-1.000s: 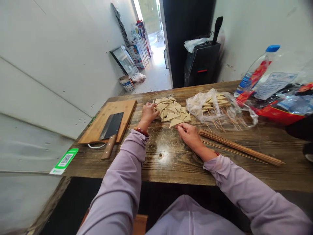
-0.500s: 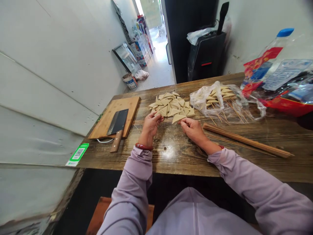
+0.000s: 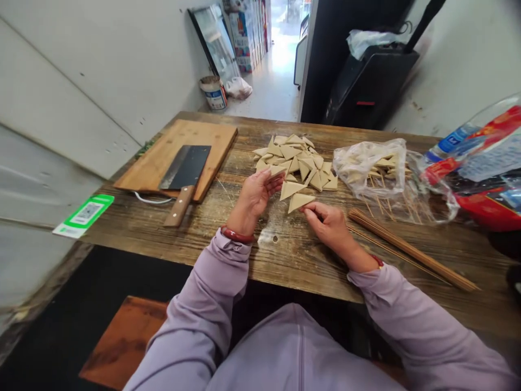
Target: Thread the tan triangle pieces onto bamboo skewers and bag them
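A heap of tan triangular pieces (image 3: pixel 297 157) lies in the middle of the wooden table (image 3: pixel 293 255). My left hand (image 3: pixel 257 194) is curled at the heap's near left edge, its fingers closed on a small stack of the triangles (image 3: pixel 275 170). My right hand (image 3: pixel 330 222) rests on the table just right of it, fingers pinched together, its fingertips touching a single loose triangle (image 3: pixel 300 201). Another loose triangle (image 3: pixel 291 189) lies between my hands. Whether the right fingers hold anything is hidden.
A wooden cutting board (image 3: pixel 179 152) with a cleaver (image 3: pixel 184 175) lies at the left. A bundle of bamboo skewers (image 3: pixel 411 251) lies right of my right hand. Behind it, a clear plastic bag (image 3: pixel 378 165) holds skewered triangles. Bottles and red packaging (image 3: pixel 480 168) crowd the far right.
My left hand has drawn back from the far side of the heap to its near edge with triangles in it. The right hand stays near the loose triangle. The camera has tilted down.
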The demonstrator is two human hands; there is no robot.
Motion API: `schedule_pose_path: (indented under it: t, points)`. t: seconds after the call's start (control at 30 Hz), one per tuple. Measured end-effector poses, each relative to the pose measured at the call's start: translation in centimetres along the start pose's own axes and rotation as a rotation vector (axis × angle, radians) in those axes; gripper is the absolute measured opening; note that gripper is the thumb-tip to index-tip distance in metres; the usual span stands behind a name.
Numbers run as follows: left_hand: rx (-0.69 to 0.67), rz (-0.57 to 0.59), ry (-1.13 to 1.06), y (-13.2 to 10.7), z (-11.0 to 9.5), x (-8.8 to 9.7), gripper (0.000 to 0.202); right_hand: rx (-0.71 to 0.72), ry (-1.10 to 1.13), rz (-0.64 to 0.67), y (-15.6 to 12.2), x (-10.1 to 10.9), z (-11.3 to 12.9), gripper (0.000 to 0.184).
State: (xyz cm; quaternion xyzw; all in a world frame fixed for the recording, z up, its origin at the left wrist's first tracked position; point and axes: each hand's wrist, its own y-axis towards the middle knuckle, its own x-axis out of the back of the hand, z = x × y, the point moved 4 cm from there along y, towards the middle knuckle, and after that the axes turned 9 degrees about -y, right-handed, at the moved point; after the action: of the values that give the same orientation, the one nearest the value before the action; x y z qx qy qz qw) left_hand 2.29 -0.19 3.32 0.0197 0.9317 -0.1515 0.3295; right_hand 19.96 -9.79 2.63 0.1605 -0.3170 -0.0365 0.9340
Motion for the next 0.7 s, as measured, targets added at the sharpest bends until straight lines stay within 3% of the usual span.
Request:
schedule_pose_path:
  t: [0.37, 0.7]
  points:
    - [0.008, -0.018, 0.030, 0.5, 0.9, 0.4, 0.014, 0.027, -0.095, 0.050, -0.7, 0.4, 0.9, 0.025]
    - [-0.047, 0.000, 0.028, 0.3, -0.1, 0.3, 0.015, 0.035, -0.136, 0.027, -0.7, 0.3, 0.4, 0.025]
